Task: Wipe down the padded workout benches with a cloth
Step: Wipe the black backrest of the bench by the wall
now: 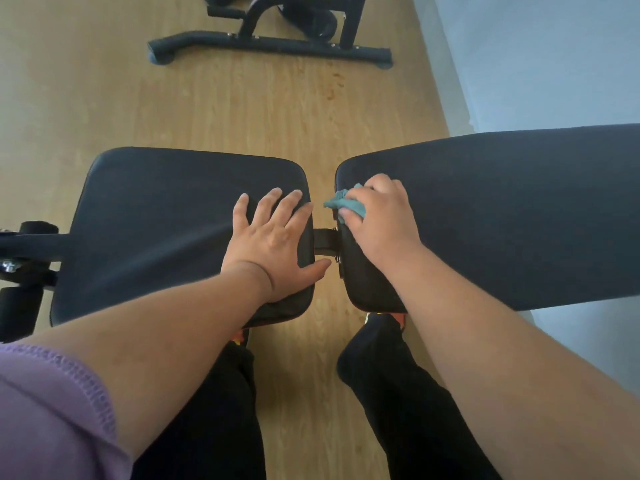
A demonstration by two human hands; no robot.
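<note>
Only one view: head cam, worn by the person, looking forward and steeply down over both forearms. It's sitting close above the bench pads, which are filling the mid frame. Wide-angle lens is bending the edges. The wood floor is running away toward the top; legs are showing at the bottom.
</note>
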